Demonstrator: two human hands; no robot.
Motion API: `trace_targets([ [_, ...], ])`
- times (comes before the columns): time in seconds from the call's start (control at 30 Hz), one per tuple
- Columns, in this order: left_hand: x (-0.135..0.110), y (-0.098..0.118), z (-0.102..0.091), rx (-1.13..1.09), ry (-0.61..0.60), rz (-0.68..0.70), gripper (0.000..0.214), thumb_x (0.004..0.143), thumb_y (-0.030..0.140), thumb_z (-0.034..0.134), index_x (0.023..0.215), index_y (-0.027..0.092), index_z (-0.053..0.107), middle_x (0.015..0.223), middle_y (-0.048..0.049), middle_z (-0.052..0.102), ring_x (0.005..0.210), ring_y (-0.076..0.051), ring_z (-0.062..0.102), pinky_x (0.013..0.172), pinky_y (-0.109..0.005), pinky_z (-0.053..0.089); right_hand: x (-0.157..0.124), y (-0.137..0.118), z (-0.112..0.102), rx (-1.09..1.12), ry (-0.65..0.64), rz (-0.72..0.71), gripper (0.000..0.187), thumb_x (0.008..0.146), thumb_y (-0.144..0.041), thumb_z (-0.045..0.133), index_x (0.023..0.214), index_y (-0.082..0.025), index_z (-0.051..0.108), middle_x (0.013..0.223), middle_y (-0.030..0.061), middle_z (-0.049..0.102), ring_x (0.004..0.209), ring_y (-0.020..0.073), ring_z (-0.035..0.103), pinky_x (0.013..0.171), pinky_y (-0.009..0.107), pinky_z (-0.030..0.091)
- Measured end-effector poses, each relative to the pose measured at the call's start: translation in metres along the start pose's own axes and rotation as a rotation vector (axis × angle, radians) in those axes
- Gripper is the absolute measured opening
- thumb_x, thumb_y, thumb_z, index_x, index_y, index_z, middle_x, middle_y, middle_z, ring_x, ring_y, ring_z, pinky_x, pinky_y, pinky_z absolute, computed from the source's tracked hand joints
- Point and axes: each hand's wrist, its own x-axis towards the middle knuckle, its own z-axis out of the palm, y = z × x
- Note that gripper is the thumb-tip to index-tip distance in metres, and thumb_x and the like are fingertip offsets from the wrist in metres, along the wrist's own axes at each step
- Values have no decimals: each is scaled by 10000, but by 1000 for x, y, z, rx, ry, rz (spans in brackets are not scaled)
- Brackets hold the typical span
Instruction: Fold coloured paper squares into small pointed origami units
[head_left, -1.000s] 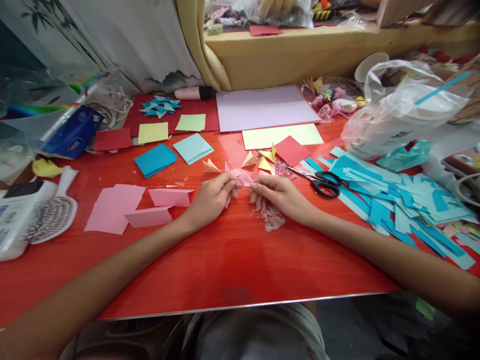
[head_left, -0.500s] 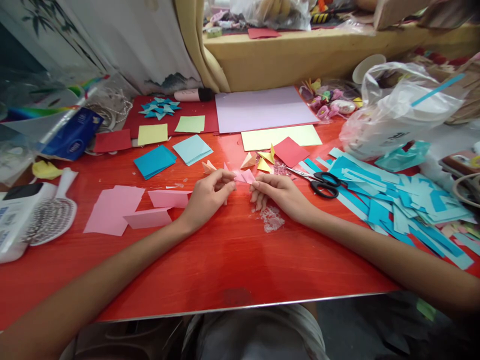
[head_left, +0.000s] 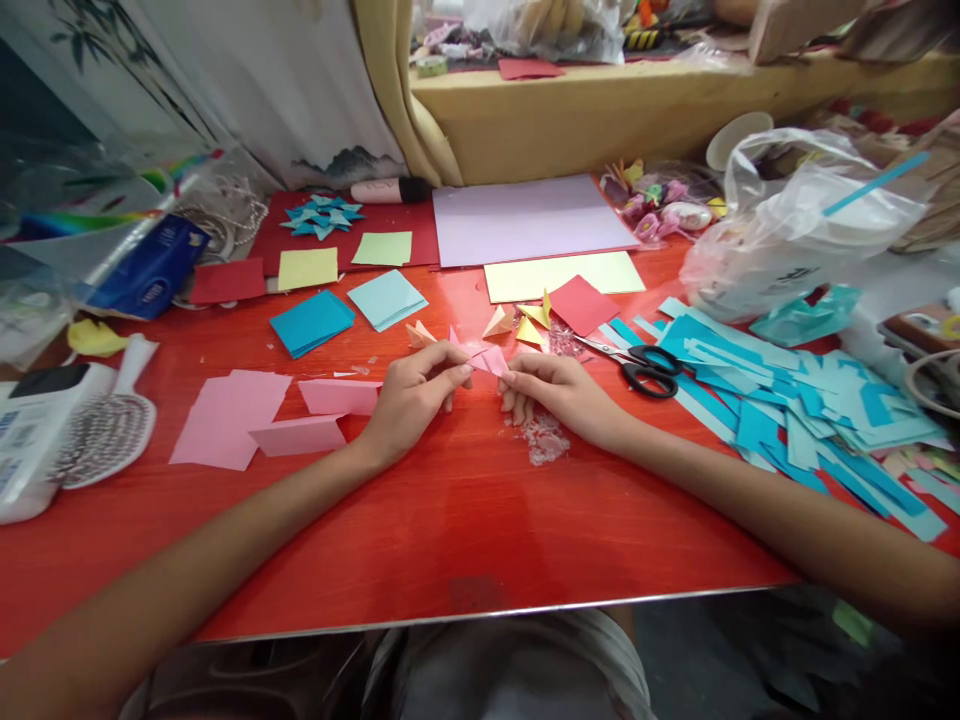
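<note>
A small folded piece of pink paper (head_left: pixel 489 360) is held between my two hands above the red table (head_left: pixel 450 530). My left hand (head_left: pixel 424 390) pinches its left end with thumb and forefinger. At its right end, the fingertips of my right hand (head_left: pixel 551 390) are closed on it. Just behind lie folded yellow paper pieces (head_left: pixel 534 322) and folded peach paper pieces (head_left: pixel 498 322). Pink paper sheets (head_left: pixel 225 418) and two creased pink papers (head_left: pixel 298 436) rest left of my left hand. Clear crumbs or scraps (head_left: pixel 546 440) lie below my right hand.
Black-handled scissors (head_left: pixel 651 370) lie right of my right hand, beside heaped blue paper strips (head_left: pixel 810 400). Blue paper squares (head_left: pixel 311 322) and a lavender sheet (head_left: pixel 525 222) sit farther back. A hairbrush (head_left: pixel 109 435) is at left, a plastic bag with a cup (head_left: pixel 795 240) at right.
The pink paper has turned slightly between my fingers and shows a little more of its surface. Both hands stay in nearly the same place.
</note>
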Motion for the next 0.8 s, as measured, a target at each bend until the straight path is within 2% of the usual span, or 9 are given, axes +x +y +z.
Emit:
trace_targets([
  [0.2,3,-2,-1,-48,44,-40,208,870,292,401,776,172,543,695,15,562,455,-70,429,494,-230,350,2,1,0,33,34,-1,223,877,-324,482,736,-154,514,658,-1,589,528,83,588,526,216,464],
  [0.3,3,-2,0,72,17,-38,258,877,364,410,757,181,548,579,38,485,464,-78,404,503,-224,336,2,0,0,1,26,-11,240,875,-338,482,722,-155,516,657,-2,586,525,80,584,526,213,466],
  [0.4,2,0,1,150,-17,-13,248,866,377,440,734,184,523,569,43,462,491,-83,402,520,-217,334,1,-1,1,-29,33,-16,241,876,-343,482,729,-157,527,655,-5,583,523,77,578,521,210,463],
  [0.8,2,-1,2,167,-46,-15,253,899,378,368,778,193,491,519,52,432,515,-100,427,557,-219,354,1,2,1,-108,48,-33,288,904,-372,426,738,-155,516,643,-1,563,508,81,539,528,218,439],
])
